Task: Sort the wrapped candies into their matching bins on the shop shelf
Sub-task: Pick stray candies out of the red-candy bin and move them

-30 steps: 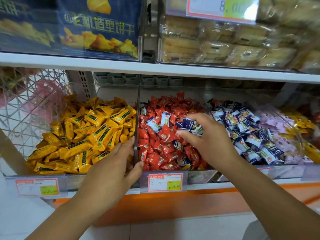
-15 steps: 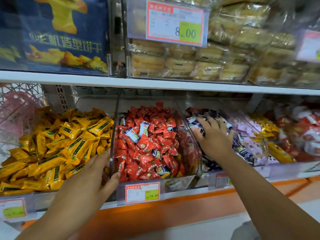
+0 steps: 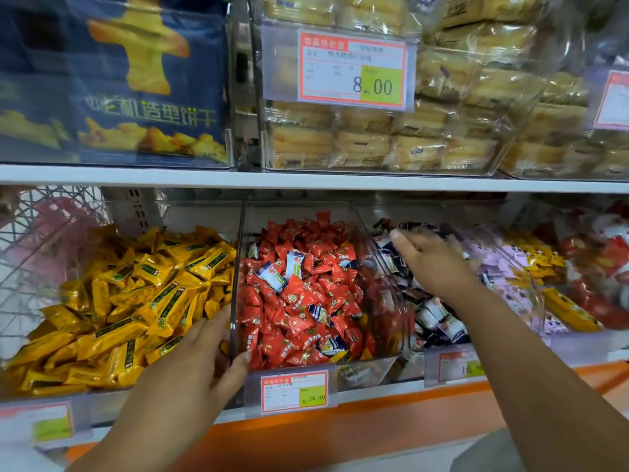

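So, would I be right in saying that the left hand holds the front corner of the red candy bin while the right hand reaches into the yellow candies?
Not quite: the head view shows the right hand reaching into the blue-and-white candies, in the bin right of the red one. The left hand does hold the front corner of the red candy bin.
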`<state>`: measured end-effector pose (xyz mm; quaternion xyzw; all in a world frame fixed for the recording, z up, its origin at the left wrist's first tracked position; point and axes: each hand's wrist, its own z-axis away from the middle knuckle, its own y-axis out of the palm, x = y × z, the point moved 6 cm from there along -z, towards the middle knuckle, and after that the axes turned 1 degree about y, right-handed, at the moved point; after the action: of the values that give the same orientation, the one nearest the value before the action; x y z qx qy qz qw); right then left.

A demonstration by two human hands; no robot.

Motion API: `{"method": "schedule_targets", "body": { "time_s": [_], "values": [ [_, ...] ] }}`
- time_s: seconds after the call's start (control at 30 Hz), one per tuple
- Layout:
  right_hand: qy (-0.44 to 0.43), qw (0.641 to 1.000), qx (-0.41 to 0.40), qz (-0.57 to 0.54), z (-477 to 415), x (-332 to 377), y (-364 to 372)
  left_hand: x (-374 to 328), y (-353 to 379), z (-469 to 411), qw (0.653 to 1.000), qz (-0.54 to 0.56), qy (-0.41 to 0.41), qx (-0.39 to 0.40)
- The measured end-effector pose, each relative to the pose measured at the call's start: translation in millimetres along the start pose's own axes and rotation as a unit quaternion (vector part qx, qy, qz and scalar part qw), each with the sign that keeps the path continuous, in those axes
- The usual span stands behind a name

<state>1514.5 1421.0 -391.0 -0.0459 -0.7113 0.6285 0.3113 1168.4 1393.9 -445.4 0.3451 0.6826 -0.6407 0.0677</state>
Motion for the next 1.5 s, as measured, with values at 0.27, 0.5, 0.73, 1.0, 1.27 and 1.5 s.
{"method": "schedule_targets", "body": {
  "time_s": [0.27, 0.5, 0.73, 1.0, 1.27, 1.5],
  "values": [
    [-0.296, 0.945, -0.039, -0.135, 67, 112, 8, -6, -5, 1, 1.000, 0.014, 0.006, 0.004],
    [-0.237, 0.966, 0.026, -0.096, 42, 130, 86, -13, -10, 5, 0.999, -0.038, 0.005, 0.005],
    [-0.283, 0.950, -0.020, -0.129, 44, 145, 63, -9, -9, 4, 0.999, -0.047, 0.020, 0.005],
    [-0.299, 0.946, 0.095, -0.080, 43, 143, 108, -8, -7, 3, 0.999, -0.048, 0.019, 0.002],
    [-0.214, 0.951, 0.102, -0.199, 47, 116, 42, -6, -6, 3, 0.999, -0.051, 0.017, 0.005],
    [-0.207, 0.948, 0.238, 0.036, 74, 89, 42, -8, -4, 1, 0.999, -0.050, 0.010, 0.008]
  ]
}}
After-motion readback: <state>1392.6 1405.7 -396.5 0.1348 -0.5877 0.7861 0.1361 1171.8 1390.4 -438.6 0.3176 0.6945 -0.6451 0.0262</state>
